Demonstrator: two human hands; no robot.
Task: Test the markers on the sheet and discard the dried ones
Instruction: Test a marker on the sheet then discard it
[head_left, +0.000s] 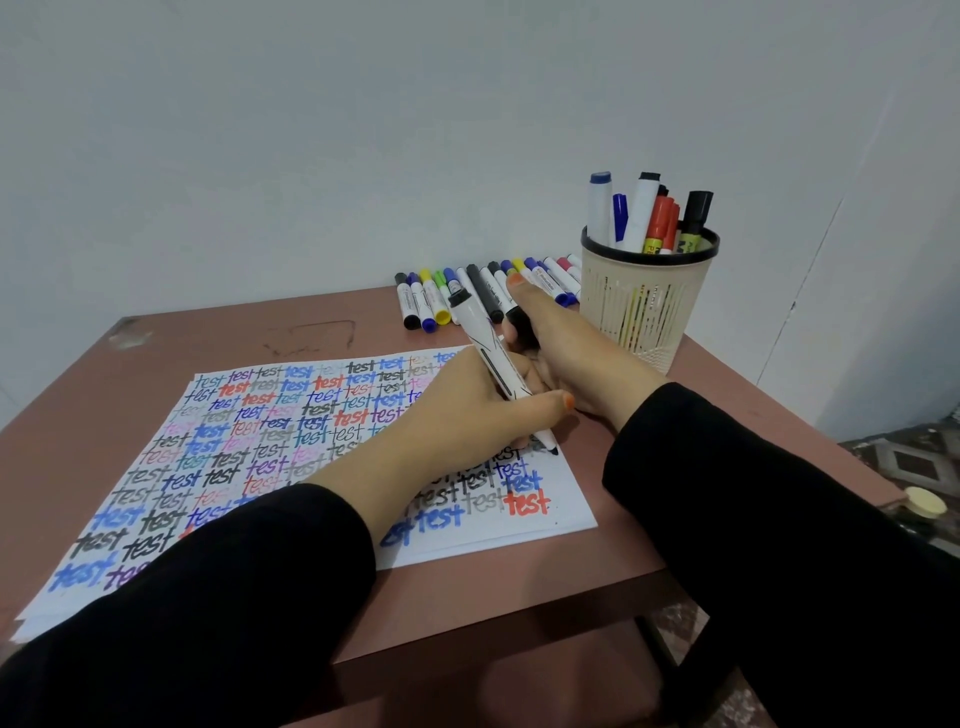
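Left hand (457, 415): closed in a writing grip around a white marker (493, 364) with a black end, its black tip touching the sheet (291, 431) near the right edge. The fingers beneath the barrel are hidden by the back of the hand. Right hand (561, 353): closed around a black cap (519, 325), only partly visible between thumb and fingers; the palm side cannot be seen. Both forearms, in black sleeves, cover the lower right part of the sheet, so several rows of the written word "test" are cut off.

Beyond the hands, a row of capped markers (467, 293) lies on the brown table (208, 332), its right end hidden behind the right hand and the cream holder (647, 306). The holder stands at the far right corner with more markers upright inside; their lower halves are obscured by its slatted wall.
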